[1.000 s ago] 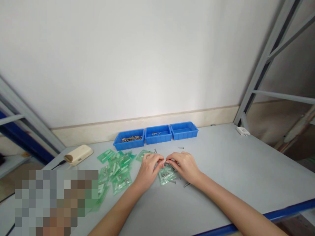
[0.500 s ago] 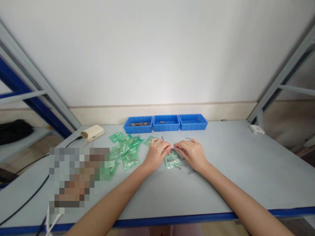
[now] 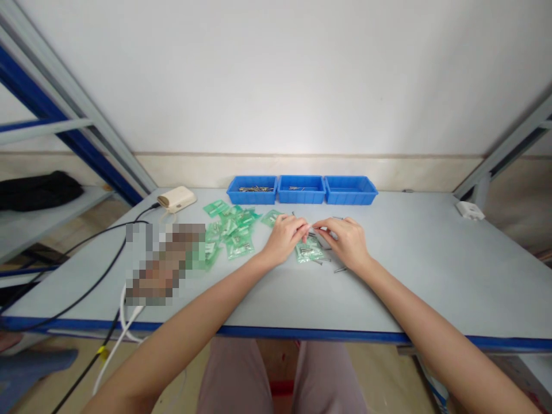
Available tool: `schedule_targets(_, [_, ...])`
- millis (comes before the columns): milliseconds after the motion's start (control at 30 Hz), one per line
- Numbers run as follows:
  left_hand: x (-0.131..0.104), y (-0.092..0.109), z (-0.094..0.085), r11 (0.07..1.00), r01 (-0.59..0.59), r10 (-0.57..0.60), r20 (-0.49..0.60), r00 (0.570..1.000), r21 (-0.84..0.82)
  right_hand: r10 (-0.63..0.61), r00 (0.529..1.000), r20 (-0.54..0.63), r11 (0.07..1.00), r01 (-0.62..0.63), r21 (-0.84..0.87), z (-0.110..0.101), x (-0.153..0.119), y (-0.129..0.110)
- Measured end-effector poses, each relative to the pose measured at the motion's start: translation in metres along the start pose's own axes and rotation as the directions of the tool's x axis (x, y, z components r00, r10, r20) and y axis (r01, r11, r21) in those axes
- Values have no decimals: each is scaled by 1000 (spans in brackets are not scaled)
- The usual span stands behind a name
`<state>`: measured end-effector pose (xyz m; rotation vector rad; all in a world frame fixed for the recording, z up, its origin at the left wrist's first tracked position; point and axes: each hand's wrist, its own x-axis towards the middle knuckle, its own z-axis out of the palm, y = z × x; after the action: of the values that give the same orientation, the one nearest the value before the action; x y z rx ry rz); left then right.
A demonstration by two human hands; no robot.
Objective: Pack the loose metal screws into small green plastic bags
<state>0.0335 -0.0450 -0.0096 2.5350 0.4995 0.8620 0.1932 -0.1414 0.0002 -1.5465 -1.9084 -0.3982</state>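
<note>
Over the middle of the table, my left hand (image 3: pixel 288 237) and my right hand (image 3: pixel 345 238) are close together, each with thumb and fingers pinched. They grip the top edge of a small green plastic bag (image 3: pixel 308 253), and a pale strip shows between the fingertips. Long screws are visible in the bag, whose upper part is partly hidden by my fingers. Loose screws (image 3: pixel 340 270) lie on the table beside it, some close under my right hand. Another green bag (image 3: pixel 272 218) sits just behind my left hand.
A heap of filled green bags (image 3: pixel 235 224) lies left of my hands. Along the back stand three blue bins (image 3: pixel 301 197), two with screws visible. A cream device (image 3: pixel 177 199), cables (image 3: pixel 103 276) and a pixelated patch are at the left; a white adapter (image 3: pixel 470 210) is far right.
The camera has tipped downward, so the table sits higher in view and my legs show. Both hands keep their pinch on the bag's top edge, with only slight finger movement.
</note>
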Motion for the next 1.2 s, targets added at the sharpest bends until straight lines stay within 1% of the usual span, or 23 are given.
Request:
schedule_targets(100, [0,2,1,1000,15,-14,32,999,-20,46,999,-14,999,-45,11,0,-1,0])
schedule_targets(267, [-1,0,0,994,2,1,-31,1000,106,148,989,26,984,-150,97,3,1,0])
schedule_targets(333, [-1,0,1,997,20,-15,-71,997,72,126,991,34,985,-129,116,4,2,0])
schedule_targets(400, [0,2,3,999,49,-49,-101,994,-5,67,997,34,994,-70,81,4,2,0])
schedule_targets(500, [0,6,6,992,72,-82,-92,992,-104,3,999,48,999,-1,-34,1,0,0])
schedule_targets(633, [1,7,5,984,68,-84,-89,993,-162,-17,999,46,992,22,-126,-5,0,0])
schedule_targets(733, [1,5,3,987,57,-71,-87,994,-151,-11,1000,20,991,14,-136,-3,1,0])
schedule_targets(833, [0,3,2,992,71,-78,-65,995,-100,1,999,35,997,2,-81,1,1,-1])
schedule_targets(933, [0,1,2,993,88,-94,-70,993,-78,2,1000,13,1000,-1,-20,5,1,-2])
schedule_targets(1000, [0,0,2,992,93,-99,-72,993,-83,-10,1000,-1,1000,10,-22,6,0,-2])
schedule_targets(1067, [2,-4,0,992,93,-99,-61,993,-83,-42,999,10,998,42,-48,6,2,0])
schedule_targets(1133, [4,-10,-5,993,104,-108,-66,992,-62,-62,997,40,995,65,-78,7,12,6])
schedule_targets(1200, [6,-19,-14,992,120,-122,-85,989,-27,-27,997,74,994,35,-104,10,32,15])
